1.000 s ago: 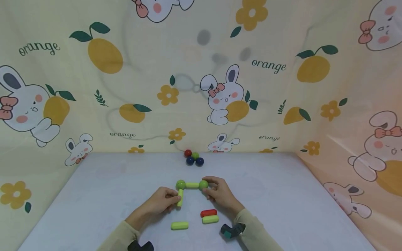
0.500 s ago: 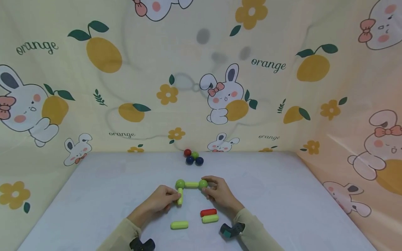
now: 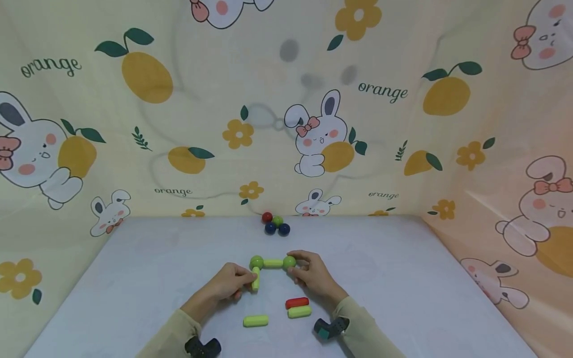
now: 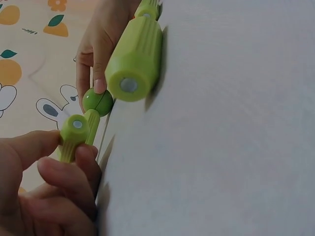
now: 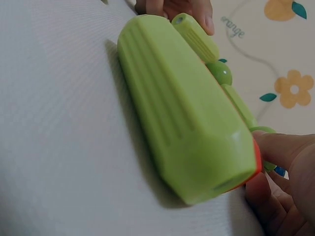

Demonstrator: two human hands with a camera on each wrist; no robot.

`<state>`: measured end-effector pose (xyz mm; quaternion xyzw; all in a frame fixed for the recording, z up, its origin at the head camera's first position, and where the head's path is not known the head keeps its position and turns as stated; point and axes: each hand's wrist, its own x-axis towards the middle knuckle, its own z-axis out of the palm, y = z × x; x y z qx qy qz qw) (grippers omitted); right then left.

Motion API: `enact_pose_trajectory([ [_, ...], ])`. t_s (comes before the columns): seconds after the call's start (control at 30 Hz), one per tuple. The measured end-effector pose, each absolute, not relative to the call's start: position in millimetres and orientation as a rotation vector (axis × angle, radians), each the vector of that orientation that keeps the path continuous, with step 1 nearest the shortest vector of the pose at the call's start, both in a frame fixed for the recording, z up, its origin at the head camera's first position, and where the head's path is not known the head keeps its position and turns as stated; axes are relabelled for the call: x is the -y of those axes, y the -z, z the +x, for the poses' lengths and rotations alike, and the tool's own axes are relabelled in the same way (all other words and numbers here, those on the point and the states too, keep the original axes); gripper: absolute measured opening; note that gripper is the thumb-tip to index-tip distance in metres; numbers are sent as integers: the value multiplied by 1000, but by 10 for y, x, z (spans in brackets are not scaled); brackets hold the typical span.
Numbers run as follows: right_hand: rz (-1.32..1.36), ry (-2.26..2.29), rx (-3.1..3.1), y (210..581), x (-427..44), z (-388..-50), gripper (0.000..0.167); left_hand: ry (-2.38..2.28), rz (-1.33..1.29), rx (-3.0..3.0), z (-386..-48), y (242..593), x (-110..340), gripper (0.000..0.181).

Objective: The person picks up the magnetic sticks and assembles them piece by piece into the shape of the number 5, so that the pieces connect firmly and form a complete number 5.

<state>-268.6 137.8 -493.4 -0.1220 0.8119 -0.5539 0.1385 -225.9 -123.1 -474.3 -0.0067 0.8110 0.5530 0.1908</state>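
Note:
Near the middle of the table, a light green ribbed rod [image 3: 273,263] joins two green balls, the left ball [image 3: 256,262] and the right ball [image 3: 289,262]. My left hand [image 3: 227,282] pinches a second light green rod [image 3: 255,279] between thumb and forefinger, its far end against the left ball. In the left wrist view this rod's [image 4: 74,132] near end shows a round silvery spot. My right hand [image 3: 315,276] holds the right ball between thumb and fingers. The ball is largely hidden by that hand in the right wrist view.
Closer to me lie a loose light green rod [image 3: 256,321] and, to its right, a red rod [image 3: 297,303] touching another light green rod [image 3: 299,312]. At the back edge sit a red ball [image 3: 267,217], a green ball [image 3: 277,221] and two dark blue balls [image 3: 284,229].
My left hand and its rod have shifted slightly away from me, up against the left ball. My right hand keeps its hold on the right ball.

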Motion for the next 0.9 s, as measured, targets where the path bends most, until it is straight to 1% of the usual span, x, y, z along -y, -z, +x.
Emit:
enact_pose_trajectory([
  [0.9,-341,1577,-2358,4955,-1386,-2710,45,-1571,-32,-2315,-2272,4773,1226,30],
])
